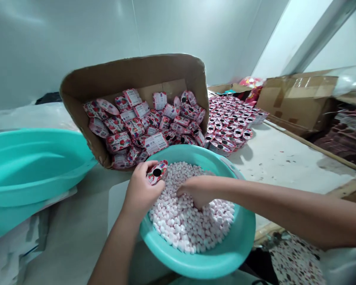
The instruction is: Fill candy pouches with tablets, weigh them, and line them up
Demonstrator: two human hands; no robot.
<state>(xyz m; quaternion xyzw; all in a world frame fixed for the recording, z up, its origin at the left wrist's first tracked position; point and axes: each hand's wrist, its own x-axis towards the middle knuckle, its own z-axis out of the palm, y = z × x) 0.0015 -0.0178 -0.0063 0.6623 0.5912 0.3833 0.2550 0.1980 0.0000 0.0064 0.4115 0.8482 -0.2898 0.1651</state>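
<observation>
Basin: round, smooth teal plastic with a broad rim, standing just in front of the carton.
Pellets: small, rounded, matt white with a pinkish cast, heaped loosely inside the basin.
Left hand: bent nearly closed, thumb and fingers pinching one pack over the basin's far left edge.
Pack: oval-topped, printed in red and white, a dark opening facing up; it sits in that grip, next to the pellets.
Right hand: curled downward, fingertips sunk in the pellets; from where I stand I cannot tell how far they close or whether they hold any.
Carton: brown cardboard, corners softly rounded, tilted with its mouth toward the person.
Packets: glossy, jumbled at all angles inside the carton, some showing red fruit print, others white label panels.
Stock: similar oval tops crowded together, dark openings upward.
Table: pale, flat, flecked with small dark bits, bearing the stock.
Second basin: wide teal plastic, left of the carton.
</observation>
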